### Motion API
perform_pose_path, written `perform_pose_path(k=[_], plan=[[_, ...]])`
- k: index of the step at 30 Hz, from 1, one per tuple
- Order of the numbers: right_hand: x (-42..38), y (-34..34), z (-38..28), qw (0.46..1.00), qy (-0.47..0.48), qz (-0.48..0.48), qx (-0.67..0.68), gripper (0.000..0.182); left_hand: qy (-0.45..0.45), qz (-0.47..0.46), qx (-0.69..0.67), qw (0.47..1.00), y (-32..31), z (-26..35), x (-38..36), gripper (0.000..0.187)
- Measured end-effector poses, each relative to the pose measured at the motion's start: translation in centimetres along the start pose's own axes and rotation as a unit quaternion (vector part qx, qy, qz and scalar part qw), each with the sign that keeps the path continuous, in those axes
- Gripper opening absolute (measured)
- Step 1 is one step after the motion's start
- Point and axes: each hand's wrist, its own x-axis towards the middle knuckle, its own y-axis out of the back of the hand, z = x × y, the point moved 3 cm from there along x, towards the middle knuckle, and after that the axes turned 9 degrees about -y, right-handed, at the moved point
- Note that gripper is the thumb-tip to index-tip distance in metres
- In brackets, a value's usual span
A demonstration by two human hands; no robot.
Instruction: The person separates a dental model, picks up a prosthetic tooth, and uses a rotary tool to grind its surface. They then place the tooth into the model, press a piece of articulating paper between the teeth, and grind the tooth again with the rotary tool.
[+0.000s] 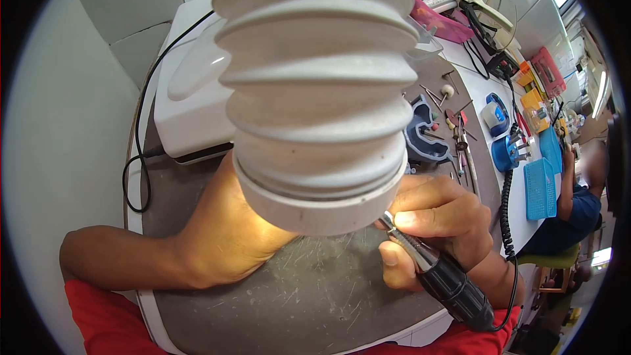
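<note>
My right hand (pixel 444 220) grips a rotary handpiece (pixel 453 289) with a metal nose and a black body, thumb and fingers closed round its front end. The tip of the tool disappears under the rim of a white ribbed hose (pixel 322 112) that hangs in the middle of the view. My left hand (pixel 240 230) reaches under the same hose from the left; its fingers are hidden, so what it holds cannot be seen. Light falls on both hands below the hose. Beneath them lies a scratched grey work mat (pixel 328 296).
Left of the hose stands a white machine housing (pixel 190 85) with a black cable (pixel 139 125). On the right lie a grey-blue horseshoe-shaped tray (pixel 427 141), several small burs and polishing bits, a blue basket (pixel 540 189) and a pink bin (pixel 447 23). Another person (pixel 565 217) sits beyond.
</note>
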Motion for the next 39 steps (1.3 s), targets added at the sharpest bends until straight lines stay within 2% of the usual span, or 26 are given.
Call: perform_pose_path(k=[2,7,13,20,22,25,29,32,34,37,39], plan=[[0.0,0.0,0.0,1.0,0.006,-0.007,-0.015,0.038,0.004,-0.012,0.003,1.0,0.0,0.0,0.0,0.045],[0.2,0.1,-0.1,1.0,0.002,-0.018,-0.022,0.037,-0.055,-0.048,0.002,0.997,0.3,-1.9,-0.4,0.045],[0.3,0.2,-0.2,0.999,0.004,-0.017,-0.029,0.036,-0.076,-0.032,0.036,0.996,0.1,-1.3,-0.7,0.05],[0.1,0.0,0.0,1.0,0.006,-0.006,-0.009,0.037,-0.081,-0.043,0.009,0.996,0.6,-2.7,-1.0,0.057],[0.0,0.0,0.0,1.0,0.0,-0.005,-0.013,0.037,-0.072,-0.033,0.082,0.994,0.3,-1.2,-1.1,0.06],[0.2,0.0,0.0,1.0,0.004,-0.007,-0.018,0.037,-0.062,-0.043,0.042,0.996,0.7,-2.4,-0.8,0.061],[0.1,0.1,-0.1,1.0,0.0,-0.012,-0.017,0.037,-0.081,-0.021,0.076,0.994,0.3,-1.4,-1.1,0.061],[0.1,0.0,0.0,1.0,0.0,-0.004,-0.019,0.036,-0.086,-0.055,0.066,0.993,0.8,-2.4,-0.9,0.061],[0.2,0.1,-0.2,1.0,-0.001,-0.008,-0.023,0.035,-0.076,-0.039,-0.01,0.996,0.6,-3.1,-0.7,0.06],[0.2,0.0,-0.1,1.0,-0.001,-0.008,-0.021,0.035,-0.036,-0.039,0.011,0.999,0.6,-2.0,-0.7,0.06],[0.1,0.0,-0.1,1.0,-0.002,-0.004,-0.016,0.035,-0.054,-0.045,-0.002,0.998,0.6,-3.0,-0.8,0.06]])
